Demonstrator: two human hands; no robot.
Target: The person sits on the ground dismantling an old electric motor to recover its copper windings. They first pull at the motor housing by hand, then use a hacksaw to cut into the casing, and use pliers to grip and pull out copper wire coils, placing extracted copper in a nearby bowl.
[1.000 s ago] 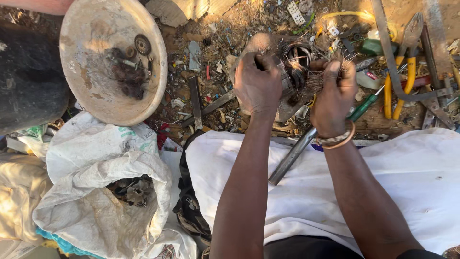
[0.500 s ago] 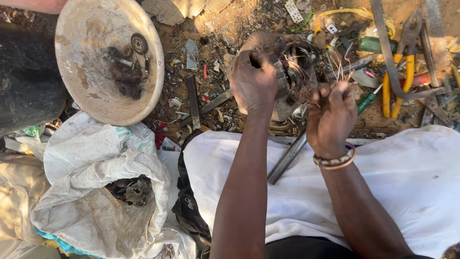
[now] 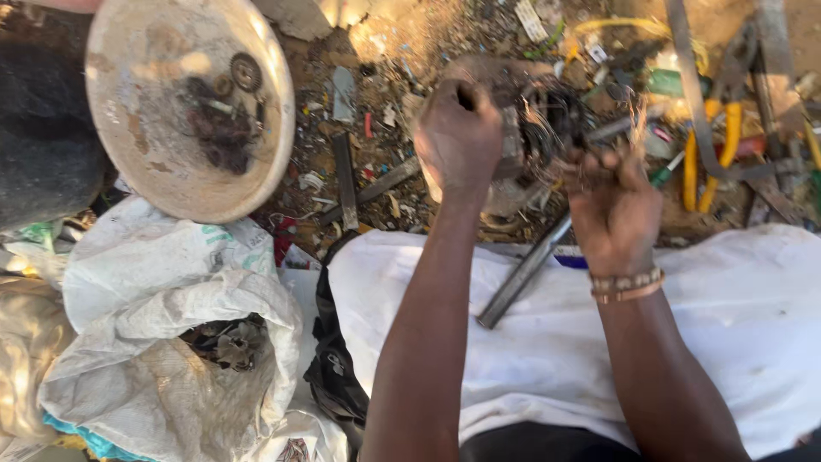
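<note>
1. Two bare hands are up over the dirty ground [image 3: 385, 51], close to each other, past the far edge of a white cloth [image 3: 753, 325] on the person's lap.
2. The left hand [image 3: 457, 137] is curled tight in a fist around a round, rusty metal part [image 3: 505, 128].
3. The right hand [image 3: 611, 205] is closed too, pinching a bunch of thin copper wires [image 3: 637, 115] that stick up out of its grip. A bead bracelet [image 3: 629, 285] sits on that wrist.
4. The wires run from the right hand to the dark coil [image 3: 556, 120] on the metal part, just between the two hands.
5. A long grey metal bar [image 3: 522, 274] lies slanted under the hands, with its near end on the far edge of the cloth.
6. Pliers with yellow handles [image 3: 714, 158] lie on the ground to the right, near other old tools.
7. A round, dirty bowl [image 3: 145, 171] sits at the far left, with small gears and bits of dark scrap inside.
8. A white sack [image 3: 154, 282] sits open at the near left, just below the bowl, with dark scrap showing in its mouth.
9. Small bits of junk lie all over the ground between the bowl and the hands.
</note>
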